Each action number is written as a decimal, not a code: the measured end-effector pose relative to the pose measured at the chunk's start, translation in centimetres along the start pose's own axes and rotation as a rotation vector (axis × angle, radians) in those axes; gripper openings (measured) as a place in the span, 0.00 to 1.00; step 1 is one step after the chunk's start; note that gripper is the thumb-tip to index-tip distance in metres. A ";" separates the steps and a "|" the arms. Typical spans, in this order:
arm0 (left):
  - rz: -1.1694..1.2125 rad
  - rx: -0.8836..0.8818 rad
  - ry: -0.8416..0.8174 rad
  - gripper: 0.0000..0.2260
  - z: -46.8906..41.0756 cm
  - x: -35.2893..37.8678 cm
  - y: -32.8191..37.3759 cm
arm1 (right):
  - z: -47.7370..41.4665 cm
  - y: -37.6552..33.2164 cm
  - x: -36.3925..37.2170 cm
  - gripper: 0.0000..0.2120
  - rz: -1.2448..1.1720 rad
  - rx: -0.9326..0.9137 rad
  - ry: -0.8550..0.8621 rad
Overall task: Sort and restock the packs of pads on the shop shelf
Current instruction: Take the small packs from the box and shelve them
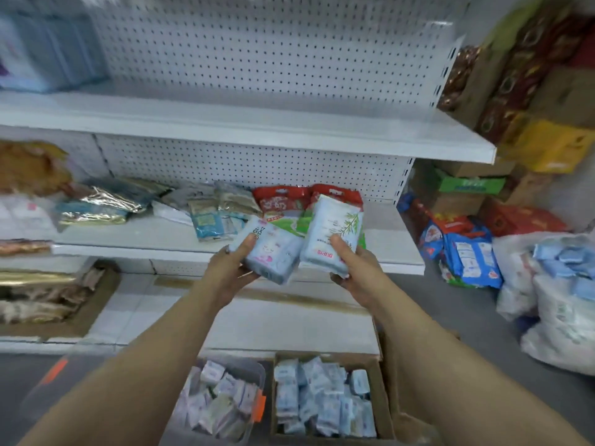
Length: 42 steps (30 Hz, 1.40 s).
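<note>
My left hand point(232, 268) grips a pale blue pack of pads with pink print point(273, 252), thumb on top. My right hand point(349, 259) grips a white-blue pack with a green leaf drawing point(335, 230), held upright. Both packs hang just in front of the middle shelf point(138, 235). Behind them on that shelf lie red-and-green packs point(280, 201) and a teal pack point(207, 222). Below my arms a clear plastic bin point(222, 400) and a cardboard box point(325, 397) hold several small pad packs.
The upper shelf point(289, 127) has blue packs point(42, 53) at its far left. Shiny foil packs point(106, 201) lie on the middle shelf's left. Stacked cartons point(544, 101), blue-red bags point(463, 249) and white sacks point(560, 300) crowd the floor at the right.
</note>
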<state>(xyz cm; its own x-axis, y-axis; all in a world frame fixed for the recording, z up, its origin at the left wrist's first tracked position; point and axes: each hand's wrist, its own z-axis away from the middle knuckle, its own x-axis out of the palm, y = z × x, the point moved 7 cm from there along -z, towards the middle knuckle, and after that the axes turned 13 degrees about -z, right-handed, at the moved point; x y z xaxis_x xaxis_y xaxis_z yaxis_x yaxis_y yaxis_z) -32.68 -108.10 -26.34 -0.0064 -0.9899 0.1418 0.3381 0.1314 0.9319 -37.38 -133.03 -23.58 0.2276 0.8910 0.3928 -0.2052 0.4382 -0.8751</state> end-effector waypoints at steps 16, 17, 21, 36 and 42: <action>0.056 0.369 0.129 0.18 3.8 -10.3 24.4 | 0.7 -14.5 20.1 0.22 0.037 -0.276 -0.206; 0.041 0.385 0.150 0.17 3.4 -11.5 25.5 | 0.1 -14.6 21.5 0.22 0.056 -0.290 -0.207; -0.012 0.401 0.188 0.18 0.4 -17.1 29.0 | -2.5 -14.2 27.7 0.20 0.073 -0.309 -0.192; -0.021 0.476 -0.164 0.26 -10.5 -27.8 38.6 | -12.2 -11.8 43.8 0.20 0.059 -0.386 -0.065; -0.250 0.524 0.007 0.07 -13.6 -28.4 38.7 | -14.3 -12.1 44.1 0.22 0.076 -0.389 -0.046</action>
<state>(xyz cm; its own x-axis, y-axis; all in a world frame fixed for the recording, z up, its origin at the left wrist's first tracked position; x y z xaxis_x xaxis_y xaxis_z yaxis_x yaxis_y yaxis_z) -6.59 -75.60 1.13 -0.0192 -0.9944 -0.1042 -0.1835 -0.0990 0.9780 -11.23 -100.73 0.29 0.1814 0.9274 0.3272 0.1577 0.3010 -0.9405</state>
